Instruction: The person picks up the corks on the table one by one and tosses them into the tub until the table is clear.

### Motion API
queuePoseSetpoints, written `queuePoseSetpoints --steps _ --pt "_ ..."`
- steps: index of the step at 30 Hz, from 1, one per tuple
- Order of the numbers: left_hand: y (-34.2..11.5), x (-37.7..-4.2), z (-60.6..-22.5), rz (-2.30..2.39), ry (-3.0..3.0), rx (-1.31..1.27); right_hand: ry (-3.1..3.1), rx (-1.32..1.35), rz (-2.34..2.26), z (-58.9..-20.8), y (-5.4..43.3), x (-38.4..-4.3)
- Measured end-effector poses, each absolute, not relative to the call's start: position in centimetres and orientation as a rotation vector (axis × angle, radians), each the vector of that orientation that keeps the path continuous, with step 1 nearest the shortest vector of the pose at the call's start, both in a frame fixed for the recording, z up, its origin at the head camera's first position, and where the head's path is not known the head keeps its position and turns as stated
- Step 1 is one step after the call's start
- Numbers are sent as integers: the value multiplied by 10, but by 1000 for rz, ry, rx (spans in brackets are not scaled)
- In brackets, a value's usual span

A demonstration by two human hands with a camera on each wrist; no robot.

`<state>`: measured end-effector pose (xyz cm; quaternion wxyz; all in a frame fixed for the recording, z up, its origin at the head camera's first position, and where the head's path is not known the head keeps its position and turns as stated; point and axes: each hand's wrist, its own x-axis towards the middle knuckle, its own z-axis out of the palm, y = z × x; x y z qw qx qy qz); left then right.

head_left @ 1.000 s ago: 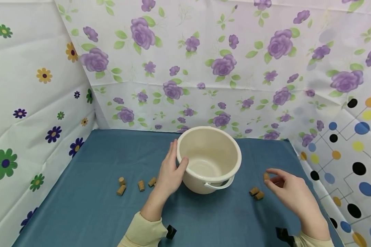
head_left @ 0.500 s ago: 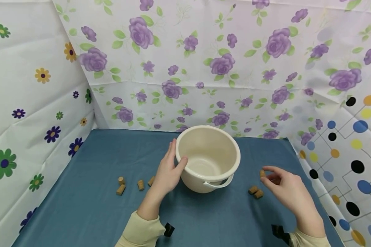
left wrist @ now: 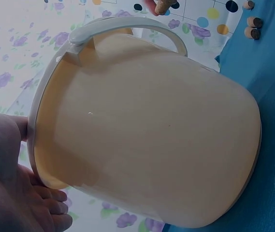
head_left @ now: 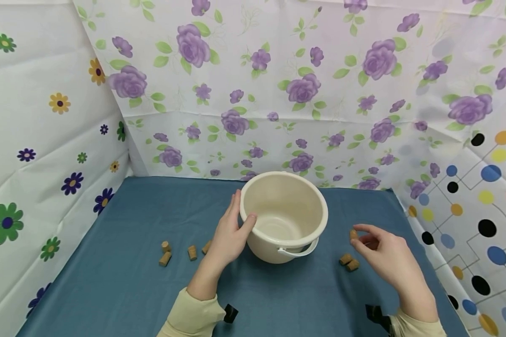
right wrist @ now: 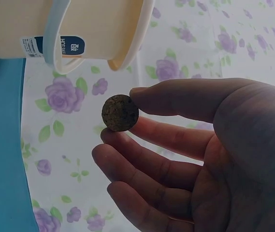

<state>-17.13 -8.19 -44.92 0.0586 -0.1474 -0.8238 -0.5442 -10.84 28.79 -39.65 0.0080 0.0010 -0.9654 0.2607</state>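
A cream bucket stands on the blue cloth, its pale handle hanging down on the near side. My left hand holds the bucket's left rim, thumb over the edge and fingers along the outside. Right of the bucket and above the cloth, my right hand pinches a cork between thumb and fingertips. The right wrist view shows the cork's round end. Two more corks lie side by side on the cloth below that hand. The visible inside of the bucket holds nothing.
Several corks lie on the blue cloth left of my left forearm, one partly hidden behind it. Flowered sheeting rises behind and on the left. A dotted sheet borders the right side.
My right hand has moved a little left toward the bucket, carrying the cork. The left hand and the bucket stay almost where they were.
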Motion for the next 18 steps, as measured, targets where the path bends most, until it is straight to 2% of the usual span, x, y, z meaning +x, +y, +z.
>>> queuePoseSetpoints --steps 18 --pt "-80 -171 -450 -1648 -2493 -414 -2952 84 842 -388 272 -113"
